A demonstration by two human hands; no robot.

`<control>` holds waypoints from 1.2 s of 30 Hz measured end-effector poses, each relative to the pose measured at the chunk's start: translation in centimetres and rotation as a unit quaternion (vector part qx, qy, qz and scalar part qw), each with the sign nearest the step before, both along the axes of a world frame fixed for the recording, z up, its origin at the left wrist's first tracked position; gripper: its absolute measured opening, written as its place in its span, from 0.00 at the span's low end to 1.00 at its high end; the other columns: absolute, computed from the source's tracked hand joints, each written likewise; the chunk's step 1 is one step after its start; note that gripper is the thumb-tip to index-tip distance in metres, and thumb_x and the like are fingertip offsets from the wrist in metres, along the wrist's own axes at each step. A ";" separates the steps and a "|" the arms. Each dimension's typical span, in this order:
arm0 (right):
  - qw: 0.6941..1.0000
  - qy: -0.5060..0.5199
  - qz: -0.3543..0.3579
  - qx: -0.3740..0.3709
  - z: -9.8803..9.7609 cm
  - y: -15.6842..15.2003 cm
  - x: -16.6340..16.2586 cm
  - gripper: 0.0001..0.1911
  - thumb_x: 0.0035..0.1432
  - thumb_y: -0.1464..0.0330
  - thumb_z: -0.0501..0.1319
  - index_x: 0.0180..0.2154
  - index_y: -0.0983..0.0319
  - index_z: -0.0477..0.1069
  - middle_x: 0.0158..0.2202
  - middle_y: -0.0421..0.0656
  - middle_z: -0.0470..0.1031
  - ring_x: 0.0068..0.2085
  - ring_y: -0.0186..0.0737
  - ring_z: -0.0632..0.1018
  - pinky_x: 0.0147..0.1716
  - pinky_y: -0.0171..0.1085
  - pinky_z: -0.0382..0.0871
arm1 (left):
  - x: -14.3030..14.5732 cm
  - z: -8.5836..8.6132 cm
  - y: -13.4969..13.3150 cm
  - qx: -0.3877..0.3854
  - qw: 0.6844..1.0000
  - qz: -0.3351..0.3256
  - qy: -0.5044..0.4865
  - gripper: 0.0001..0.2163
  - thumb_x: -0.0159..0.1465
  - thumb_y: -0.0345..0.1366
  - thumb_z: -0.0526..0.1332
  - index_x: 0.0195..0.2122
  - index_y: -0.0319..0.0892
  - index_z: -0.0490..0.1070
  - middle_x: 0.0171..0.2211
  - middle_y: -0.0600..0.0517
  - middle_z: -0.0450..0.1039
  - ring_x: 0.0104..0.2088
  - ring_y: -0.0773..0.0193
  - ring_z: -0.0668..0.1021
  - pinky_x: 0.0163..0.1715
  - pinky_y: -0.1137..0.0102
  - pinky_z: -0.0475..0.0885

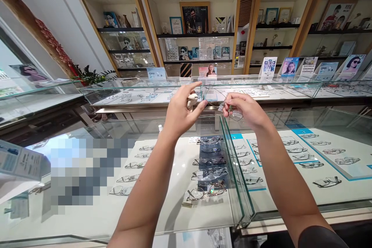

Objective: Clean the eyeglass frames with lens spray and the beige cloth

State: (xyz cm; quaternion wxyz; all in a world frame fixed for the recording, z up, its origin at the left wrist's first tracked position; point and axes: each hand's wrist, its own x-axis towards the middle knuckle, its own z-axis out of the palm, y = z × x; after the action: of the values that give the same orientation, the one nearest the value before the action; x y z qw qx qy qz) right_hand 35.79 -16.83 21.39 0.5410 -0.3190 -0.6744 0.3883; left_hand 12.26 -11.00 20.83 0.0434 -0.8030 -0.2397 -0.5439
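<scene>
Both my hands are raised above a glass display counter (174, 124). My left hand (181, 110) pinches a small crumpled cloth (192, 100) between thumb and fingers, touching one lens of a thin-framed pair of glasses (217, 99). My right hand (247, 110) is closed on the other side of the glasses, fingers pinched around the frame and a folded temple. The glasses are held between the two hands at chest height.
Under the glass lie several rows of spectacle frames (207, 162) on white trays. A second glass counter (203, 85) with small advert cards (289, 66) stands behind. Wall shelves (194, 35) hold pictures and certificates. A leaflet (19, 161) sits at the left.
</scene>
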 end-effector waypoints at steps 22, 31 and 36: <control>0.998 -0.054 -0.031 0.018 -0.1 0.2 0.0 0.12 0.65 0.69 0.59 0.27 0.57 0.72 0.25 0.38 0.77 0.31 0.37 0.76 0.39 0.42 0.69 | 0.8 -0.3 -0.2 0.028 0.999 -0.030 0.011 0.27 0.61 0.52 0.76 0.56 0.46 0.76 0.53 0.43 0.77 0.41 0.59 0.79 0.39 0.65 0.75; 0.994 -0.059 -0.068 0.053 0.3 -0.4 -0.1 0.13 0.64 0.69 0.61 0.26 0.58 0.74 0.28 0.39 0.78 0.33 0.38 0.79 0.42 0.44 0.72 | 1.0 -0.5 -0.1 0.058 0.997 -0.041 -0.004 0.23 0.62 0.48 0.76 0.57 0.49 0.79 0.52 0.45 0.77 0.42 0.60 0.80 0.40 0.67 0.75; 0.990 -0.076 -0.092 0.080 0.3 -0.7 -0.2 0.13 0.65 0.68 0.62 0.26 0.57 0.76 0.29 0.40 0.80 0.36 0.40 0.80 0.44 0.45 0.73 | 1.0 -0.7 0.0 0.068 0.997 -0.039 0.000 0.25 0.63 0.46 0.76 0.60 0.53 0.78 0.53 0.46 0.76 0.40 0.62 0.79 0.39 0.67 0.75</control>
State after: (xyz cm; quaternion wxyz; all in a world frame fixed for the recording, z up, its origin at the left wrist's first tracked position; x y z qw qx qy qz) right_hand 35.64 -17.57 21.74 0.5451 -0.3638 -0.7104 0.2567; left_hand 13.25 -11.05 20.11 0.0767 -0.8070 -0.1707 -0.5601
